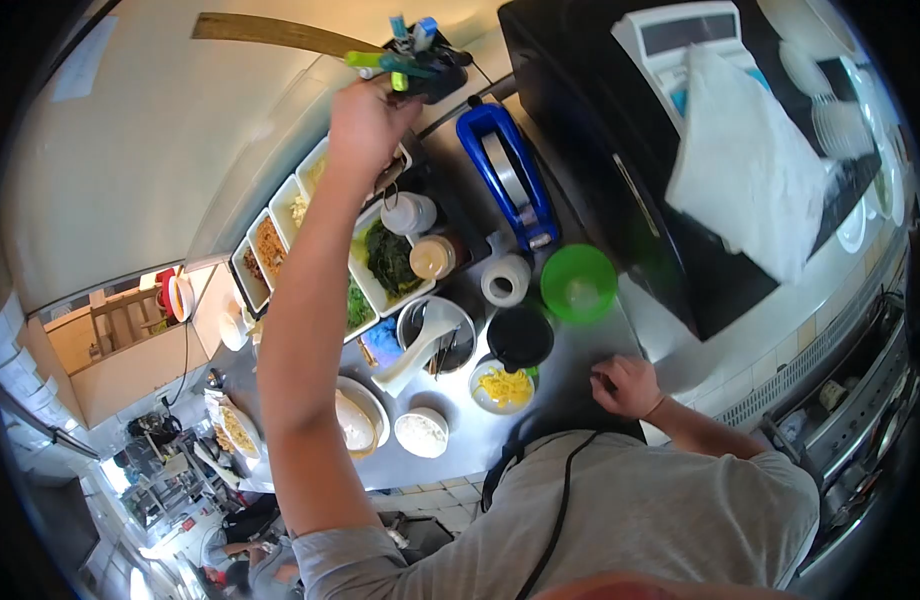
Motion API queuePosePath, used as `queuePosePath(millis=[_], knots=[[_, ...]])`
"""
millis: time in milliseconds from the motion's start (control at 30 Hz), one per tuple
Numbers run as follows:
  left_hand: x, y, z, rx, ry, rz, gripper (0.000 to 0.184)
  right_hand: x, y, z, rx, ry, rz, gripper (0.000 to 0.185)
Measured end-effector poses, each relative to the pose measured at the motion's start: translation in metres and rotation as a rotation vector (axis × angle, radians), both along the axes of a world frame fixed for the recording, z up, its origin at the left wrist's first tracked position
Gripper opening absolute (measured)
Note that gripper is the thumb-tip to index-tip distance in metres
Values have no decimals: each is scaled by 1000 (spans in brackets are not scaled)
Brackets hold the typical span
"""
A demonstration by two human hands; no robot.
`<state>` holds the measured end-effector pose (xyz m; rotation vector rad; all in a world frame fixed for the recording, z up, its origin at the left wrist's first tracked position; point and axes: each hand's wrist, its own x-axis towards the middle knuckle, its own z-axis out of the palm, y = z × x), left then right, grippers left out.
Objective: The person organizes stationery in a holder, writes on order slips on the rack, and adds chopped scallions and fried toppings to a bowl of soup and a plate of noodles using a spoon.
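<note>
My left hand point(368, 125) is stretched far forward, at a dark holder point(442, 82) of pens and markers. Its fingers are curled beside a green marker point(400, 78); their tips are partly hidden, so what they grip is unclear. Close to the steel counter's right side, my right hand point(628, 386) has loosely curled fingers, with nothing visible in them. Nearest to it are a bowl of yellow shreds point(504, 388), a black round container point(520, 338) and a green bowl point(580, 284).
Under my left arm stand white trays of toppings point(388, 262). A blue tape dispenser point(508, 175), white roll point(505, 281), pot with a white ladle point(437, 330) and white tub point(421, 432) share the counter. A black box point(600, 130) carries a white device point(680, 45). Another person point(265, 560) is lower left.
</note>
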<state>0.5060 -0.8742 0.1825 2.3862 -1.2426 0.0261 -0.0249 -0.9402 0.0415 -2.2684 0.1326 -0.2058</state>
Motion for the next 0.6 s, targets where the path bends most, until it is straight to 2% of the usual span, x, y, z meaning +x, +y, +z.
queuePosePath(millis=[100, 300, 367, 433, 500, 567, 600], knots=[[-23, 19, 28, -107, 19, -21, 23, 1, 0, 4, 42, -31, -27, 25], [-110, 67, 105, -180, -392, -20, 27, -14, 8, -5, -21, -2, -53, 19], [-156, 81, 131, -206, -341, -29, 28, -15, 8, -2, 45, -52, -91, 20], [-210, 97, 152, -48, -341, 83, 27, -24, 10, -17, 131, -6, -141, 23], [-256, 115, 152, -28, -333, 11, 27, -30, 13, -10, 195, -141, -224, 29], [-306, 127, 146, -205, -128, -135, 29, -43, 16, 18, 83, -280, -259, 34], [-325, 137, 139, -137, -115, -193, 34, -49, 21, 40, 88, -353, -288, 41]])
